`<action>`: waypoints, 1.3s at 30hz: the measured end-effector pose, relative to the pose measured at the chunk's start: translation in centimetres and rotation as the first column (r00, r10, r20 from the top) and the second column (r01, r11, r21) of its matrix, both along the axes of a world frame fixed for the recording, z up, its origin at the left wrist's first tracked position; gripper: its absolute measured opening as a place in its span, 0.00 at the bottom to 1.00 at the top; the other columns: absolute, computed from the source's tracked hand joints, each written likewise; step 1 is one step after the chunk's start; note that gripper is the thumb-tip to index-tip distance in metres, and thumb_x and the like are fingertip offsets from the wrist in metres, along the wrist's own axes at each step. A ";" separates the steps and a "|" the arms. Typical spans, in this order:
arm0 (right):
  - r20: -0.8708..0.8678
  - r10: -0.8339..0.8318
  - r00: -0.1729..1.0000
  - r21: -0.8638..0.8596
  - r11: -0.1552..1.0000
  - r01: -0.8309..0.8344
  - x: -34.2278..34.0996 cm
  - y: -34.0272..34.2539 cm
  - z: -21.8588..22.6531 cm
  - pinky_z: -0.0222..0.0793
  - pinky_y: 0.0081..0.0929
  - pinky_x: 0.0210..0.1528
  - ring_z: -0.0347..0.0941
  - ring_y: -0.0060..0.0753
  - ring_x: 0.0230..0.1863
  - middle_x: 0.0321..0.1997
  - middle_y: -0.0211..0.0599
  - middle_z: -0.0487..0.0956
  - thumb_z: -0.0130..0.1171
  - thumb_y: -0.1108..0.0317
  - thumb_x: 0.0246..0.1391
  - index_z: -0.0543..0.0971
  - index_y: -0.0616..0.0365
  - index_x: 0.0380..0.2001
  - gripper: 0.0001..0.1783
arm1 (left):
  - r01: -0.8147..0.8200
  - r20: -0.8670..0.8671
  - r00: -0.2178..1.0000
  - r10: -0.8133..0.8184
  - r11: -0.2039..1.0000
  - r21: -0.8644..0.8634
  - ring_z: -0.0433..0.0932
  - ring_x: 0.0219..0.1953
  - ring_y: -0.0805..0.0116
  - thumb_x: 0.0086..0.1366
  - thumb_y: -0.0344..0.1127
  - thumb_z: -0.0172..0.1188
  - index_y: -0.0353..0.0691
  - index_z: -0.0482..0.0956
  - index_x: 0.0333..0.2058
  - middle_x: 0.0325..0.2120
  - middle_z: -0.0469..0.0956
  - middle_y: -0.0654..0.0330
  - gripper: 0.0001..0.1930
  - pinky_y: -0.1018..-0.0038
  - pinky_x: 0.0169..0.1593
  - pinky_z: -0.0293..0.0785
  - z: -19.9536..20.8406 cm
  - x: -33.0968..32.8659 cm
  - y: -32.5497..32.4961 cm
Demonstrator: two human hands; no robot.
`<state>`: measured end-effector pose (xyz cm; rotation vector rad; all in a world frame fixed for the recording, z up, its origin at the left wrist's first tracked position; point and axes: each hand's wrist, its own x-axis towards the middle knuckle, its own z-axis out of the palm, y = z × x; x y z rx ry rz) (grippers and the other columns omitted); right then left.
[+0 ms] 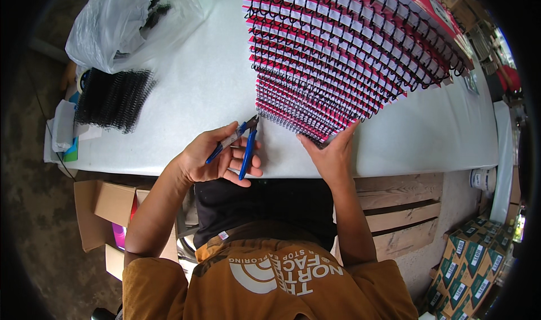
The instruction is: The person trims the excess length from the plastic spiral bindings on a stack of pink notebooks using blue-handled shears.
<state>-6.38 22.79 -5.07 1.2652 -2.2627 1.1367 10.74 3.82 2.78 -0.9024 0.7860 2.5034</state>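
1. Left hand (217, 156): fingers curled together around the blue-handled wire cutters (241, 142), palm up at the near table edge, tip aimed at the nearest binding, apparently for trimming.
2. Right hand (332, 154): fingers together, pressed flat against the near end of the fanned stack of pink spiral-bound notebooks (349, 55), seemingly steadying it; clamped on nothing.
3. White table (214, 83): carries the stack, which extends far right.
4. Black wire binding coils (112, 97): far left, beside a clear plastic bag (129, 24).

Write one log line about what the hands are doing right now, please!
left hand: holds blue-handled cutters | right hand: steadies fanned pink spiral notebooks | surface: white table
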 end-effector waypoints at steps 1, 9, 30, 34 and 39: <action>0.018 0.001 1.000 0.010 1.000 -0.002 0.0 0.0 0.2 0.61 0.43 0.54 0.64 0.56 0.52 0.54 0.67 0.60 0.74 0.57 0.33 0.32 0.78 0.59 0.69 | -0.019 0.013 1.000 0.019 1.000 -0.007 0.78 0.36 0.51 0.67 0.57 0.33 0.31 0.66 0.49 0.32 0.75 0.48 0.31 0.48 0.41 0.75 0.1 -0.1 0.1; 0.182 0.099 0.978 -0.071 0.994 -0.087 0.0 -0.1 0.0 0.55 0.55 0.57 0.52 0.72 0.59 0.62 0.71 0.48 0.73 0.64 0.34 0.34 0.69 0.62 0.65 | -0.001 -0.038 0.999 0.005 0.996 0.093 0.78 0.36 0.52 0.67 0.58 0.33 0.30 0.65 0.50 0.32 0.74 0.47 0.32 0.50 0.41 0.76 -0.6 0.2 -0.6; 0.111 0.084 0.990 -0.260 0.964 -0.053 -0.5 1.8 3.7 0.58 0.44 0.55 0.58 0.51 0.59 0.57 0.62 0.58 0.71 0.49 0.36 0.39 0.72 0.62 0.64 | 0.490 0.471 0.824 -0.315 -0.023 -0.871 0.73 0.42 0.54 0.64 0.49 0.48 0.29 0.65 0.49 0.37 0.74 0.45 0.27 0.67 0.47 0.67 2.9 0.0 -1.4; 0.386 0.183 0.904 -0.662 0.738 0.133 -3.9 1.6 5.2 0.55 0.35 0.55 0.56 0.41 0.60 0.63 0.50 0.57 0.57 0.56 0.51 0.50 0.63 0.62 0.42 | 0.435 0.457 0.874 0.164 -0.685 -0.585 0.67 0.50 0.46 0.60 0.46 0.54 0.30 0.65 0.50 0.45 0.68 0.41 0.27 0.61 0.52 0.62 -0.8 3.8 -4.2; 0.827 0.500 0.256 -0.520 0.854 0.008 -15.8 -2.8 5.3 0.46 0.30 0.63 0.54 0.33 0.64 0.64 0.38 0.59 0.38 0.30 0.52 0.54 0.58 0.63 0.48 | -0.181 -0.223 0.969 0.103 -0.314 -0.932 0.55 0.60 0.50 0.65 0.51 0.46 0.32 0.55 0.59 0.57 0.57 0.43 0.32 0.59 0.61 0.48 -2.9 0.2 -0.1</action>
